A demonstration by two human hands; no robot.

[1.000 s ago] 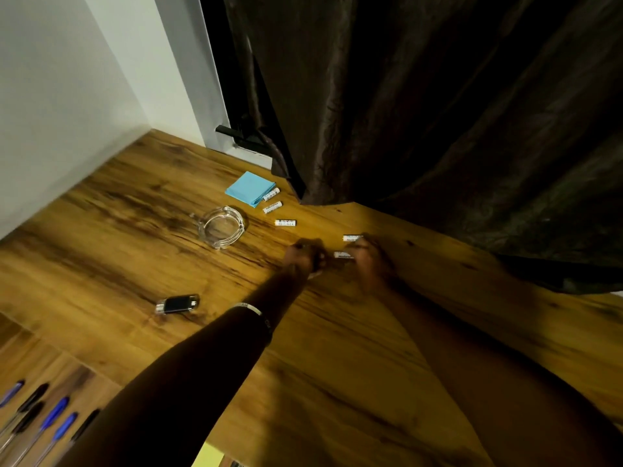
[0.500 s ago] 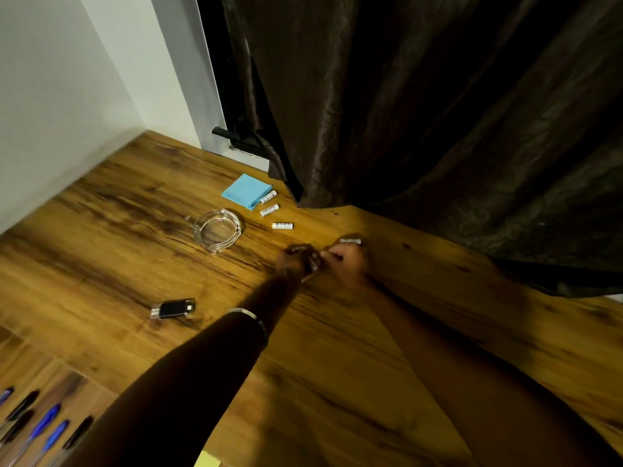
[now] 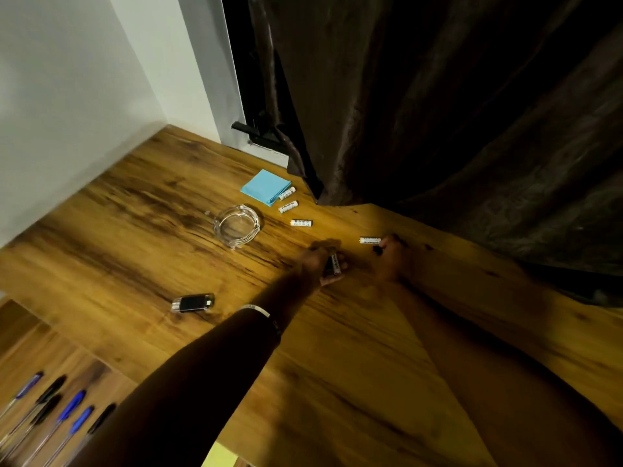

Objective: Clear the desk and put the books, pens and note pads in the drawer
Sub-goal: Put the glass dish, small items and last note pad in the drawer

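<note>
On the wooden desk [image 3: 135,230], my left hand [image 3: 323,264] holds a small white battery [image 3: 335,264] in its curled fingers. My right hand [image 3: 389,261] reaches to another white battery [image 3: 369,240] lying on the desk, its fingertips at the battery's right end. Three more white batteries [image 3: 301,223] lie in a row toward a blue note pad [image 3: 264,186] at the back. Several blue and black pens [image 3: 50,412] lie in the open drawer [image 3: 20,335] at the lower left.
A clear glass ashtray [image 3: 237,225] stands left of the batteries. A small black and silver device [image 3: 192,303] lies near the desk's front left. A dark curtain [image 3: 438,112] hangs over the desk's back right. A yellow pad corner [image 3: 219,458] shows at the bottom edge.
My right hand passed one battery to my left hand, then moved right and back to the battery lying near the curtain. My left hand keeps its hold.
</note>
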